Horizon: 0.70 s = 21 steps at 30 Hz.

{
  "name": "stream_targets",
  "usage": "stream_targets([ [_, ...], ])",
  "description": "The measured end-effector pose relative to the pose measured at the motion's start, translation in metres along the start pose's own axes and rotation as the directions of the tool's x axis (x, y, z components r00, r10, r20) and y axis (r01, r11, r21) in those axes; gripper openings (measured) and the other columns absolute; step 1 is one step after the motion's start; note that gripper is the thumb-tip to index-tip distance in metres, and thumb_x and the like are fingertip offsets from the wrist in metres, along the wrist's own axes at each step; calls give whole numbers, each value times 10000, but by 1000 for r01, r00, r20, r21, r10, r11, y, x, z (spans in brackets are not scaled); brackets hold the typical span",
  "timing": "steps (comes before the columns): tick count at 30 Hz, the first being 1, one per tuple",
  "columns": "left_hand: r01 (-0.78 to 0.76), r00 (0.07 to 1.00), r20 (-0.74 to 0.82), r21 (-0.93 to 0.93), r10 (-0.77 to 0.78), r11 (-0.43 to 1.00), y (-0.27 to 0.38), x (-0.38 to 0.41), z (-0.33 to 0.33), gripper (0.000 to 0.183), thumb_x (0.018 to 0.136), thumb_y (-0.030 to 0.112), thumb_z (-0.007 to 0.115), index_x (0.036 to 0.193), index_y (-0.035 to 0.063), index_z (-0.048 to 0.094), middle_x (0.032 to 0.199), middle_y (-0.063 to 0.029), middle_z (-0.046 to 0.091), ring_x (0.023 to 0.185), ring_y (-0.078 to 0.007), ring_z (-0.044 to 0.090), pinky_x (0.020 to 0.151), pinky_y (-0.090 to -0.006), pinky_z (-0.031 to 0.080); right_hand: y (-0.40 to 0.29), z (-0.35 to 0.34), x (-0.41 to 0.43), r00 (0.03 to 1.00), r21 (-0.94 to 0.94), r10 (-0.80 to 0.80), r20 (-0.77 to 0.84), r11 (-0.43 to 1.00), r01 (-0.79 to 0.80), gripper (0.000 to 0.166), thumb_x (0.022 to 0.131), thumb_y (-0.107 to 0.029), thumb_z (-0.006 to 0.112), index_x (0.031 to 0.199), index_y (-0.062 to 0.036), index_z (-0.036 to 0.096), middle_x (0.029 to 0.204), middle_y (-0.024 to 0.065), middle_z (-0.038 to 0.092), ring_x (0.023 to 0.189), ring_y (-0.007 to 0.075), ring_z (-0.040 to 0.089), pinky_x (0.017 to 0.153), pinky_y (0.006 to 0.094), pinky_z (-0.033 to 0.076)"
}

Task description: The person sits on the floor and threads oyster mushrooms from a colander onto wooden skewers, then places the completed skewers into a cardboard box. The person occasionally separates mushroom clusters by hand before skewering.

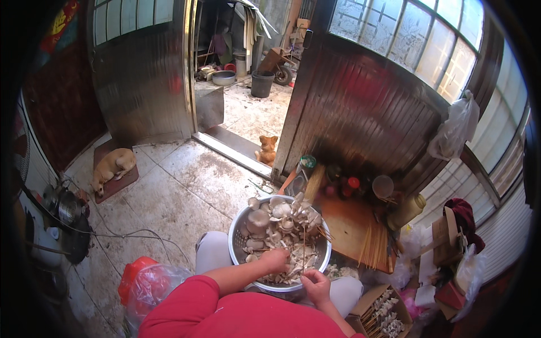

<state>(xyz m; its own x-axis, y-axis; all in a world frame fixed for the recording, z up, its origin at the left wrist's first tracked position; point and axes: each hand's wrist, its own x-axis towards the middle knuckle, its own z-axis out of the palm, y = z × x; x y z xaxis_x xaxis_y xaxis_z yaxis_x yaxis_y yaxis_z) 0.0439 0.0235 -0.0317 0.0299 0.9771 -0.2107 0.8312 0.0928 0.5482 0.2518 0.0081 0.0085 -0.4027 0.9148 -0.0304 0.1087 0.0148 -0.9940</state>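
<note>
A metal colander (233,241) full of oyster mushrooms (258,219) rests between my knees. My left hand (275,260) reaches down into the mushrooms near the middle of the colander; its fingertips are partly hidden, so whether it grips a piece is unclear. At the colander's near right rim, my right hand (317,286) pinches the lower end of a thin wooden skewer (304,253). The skewer stands nearly upright over the mushrooms. Low on the right, a cardboard box (367,299) holds several skewers threaded with mushroom pieces (386,310).
Bare skewers (372,245) lie on a wooden board (344,219) to the right, near a red-lidded jar (353,183). One dog (114,167) lies on a mat at left; another (267,150) sits at the doorway. Plastic bags (152,281) lie by my left side. A cable (139,234) crosses the floor.
</note>
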Motion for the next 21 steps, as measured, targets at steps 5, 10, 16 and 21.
stream_targets([
  [5, -17, 1000, 21, 58, 16, 998, -9, 13, 8, 323, 754, 313, 634, 1013, 123, 665, 1037, -143, 615, 991, -333, 611, 820, -448, 509, -4, 2, -1, 998, 58, 58, 4, 997, -59, 106, 822, -63, 704, 897, -20, 643, 813, -2, 647, 730, 69, 589, 662, 214, 484],
  [10, -35, 991, -130, -98, 22, 995, -16, 10, 14, 268, 761, 309, 620, 924, 104, 676, 1022, -160, 620, 945, -332, 621, 801, -450, 510, -7, 2, -1, 1000, 44, 2, -17, 999, -1, 104, 822, -58, 701, 898, -20, 642, 803, -9, 646, 722, 62, 580, 652, 210, 476],
  [16, 89, 982, -90, -549, -164, 831, -13, -16, -18, 186, 760, 246, 630, 778, 62, 612, 742, -94, 643, 672, -200, 631, 625, -348, 505, -9, -3, -6, 1000, -12, 27, 6, 1000, -27, 97, 817, -60, 704, 885, -21, 647, 815, -5, 652, 744, 59, 582, 678, 216, 478],
  [21, 101, 988, 56, -937, -143, 333, -21, -31, -19, 111, 766, 117, 647, 780, 53, 558, 677, -38, 610, 577, -112, 592, 516, -261, 478, -12, 3, -8, 995, 15, 65, 74, 998, -66, 106, 819, -77, 706, 891, -20, 653, 830, 3, 657, 758, 65, 587, 697, 225, 483],
])
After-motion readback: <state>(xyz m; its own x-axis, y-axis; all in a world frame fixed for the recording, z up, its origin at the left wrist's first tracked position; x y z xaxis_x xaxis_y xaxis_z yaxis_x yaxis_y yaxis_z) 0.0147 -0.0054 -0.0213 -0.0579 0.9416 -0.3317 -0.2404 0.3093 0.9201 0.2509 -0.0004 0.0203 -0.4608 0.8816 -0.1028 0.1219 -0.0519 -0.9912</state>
